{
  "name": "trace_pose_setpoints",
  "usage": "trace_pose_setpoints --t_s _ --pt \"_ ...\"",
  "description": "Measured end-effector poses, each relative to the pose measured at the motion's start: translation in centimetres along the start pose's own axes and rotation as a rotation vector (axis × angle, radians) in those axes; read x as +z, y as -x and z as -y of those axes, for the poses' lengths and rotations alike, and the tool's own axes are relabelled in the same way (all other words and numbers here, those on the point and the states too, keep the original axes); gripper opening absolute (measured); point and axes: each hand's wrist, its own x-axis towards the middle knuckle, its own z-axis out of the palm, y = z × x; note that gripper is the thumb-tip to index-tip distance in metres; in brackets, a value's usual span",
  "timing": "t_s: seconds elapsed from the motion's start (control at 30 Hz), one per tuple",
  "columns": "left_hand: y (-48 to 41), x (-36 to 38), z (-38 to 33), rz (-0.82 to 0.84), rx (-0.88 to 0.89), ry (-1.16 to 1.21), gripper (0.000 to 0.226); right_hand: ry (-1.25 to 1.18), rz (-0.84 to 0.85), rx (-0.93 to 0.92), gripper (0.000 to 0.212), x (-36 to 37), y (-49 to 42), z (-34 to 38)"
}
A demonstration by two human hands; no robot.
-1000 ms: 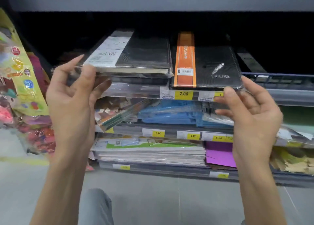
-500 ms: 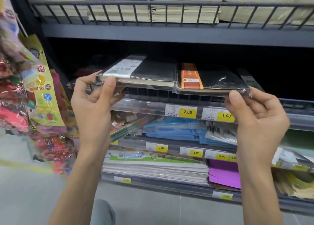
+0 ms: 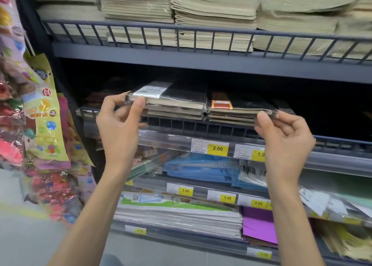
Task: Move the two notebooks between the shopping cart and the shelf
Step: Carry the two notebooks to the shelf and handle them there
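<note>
Two black plastic-wrapped notebooks lie flat, side by side, over the middle shelf (image 3: 332, 145). The left notebook (image 3: 181, 93) has a white label, and my left hand (image 3: 118, 129) pinches its near left corner. The right notebook (image 3: 241, 104) carries an orange band, and my right hand (image 3: 285, 137) pinches its near right corner. Both sit on or just above stacks of similar notebooks (image 3: 201, 116) behind the shelf's front rail; I cannot tell whether they touch the stacks. No shopping cart is in view.
The top shelf holds stacks of beige paper pads (image 3: 213, 14) behind a wire rail. Lower shelves carry blue packs (image 3: 201, 169), white paper stacks (image 3: 177, 215) and purple sheets (image 3: 259, 227). Colourful hanging bags (image 3: 40, 125) crowd the left. Yellow price tags (image 3: 217, 148) line the shelf fronts.
Both hands have carried the notebooks up and forward, from in front of the price rail to over the stacks on the middle shelf. The view has tilted upward.
</note>
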Motion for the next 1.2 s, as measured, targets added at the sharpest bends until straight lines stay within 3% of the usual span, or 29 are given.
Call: trace_pose_setpoints --t_s 0.37,1.2 --pt "-1.6 0.6 1.3 0.075 0.032 -0.129 0.035 0.160 -0.059 -0.077 0.030 0.7 -1.0 -1.7" --pt "-1.9 1.2 2.0 0.055 0.136 -0.301 0.034 0.283 -0.063 -0.095 0.030 0.9 -1.6 -2.0"
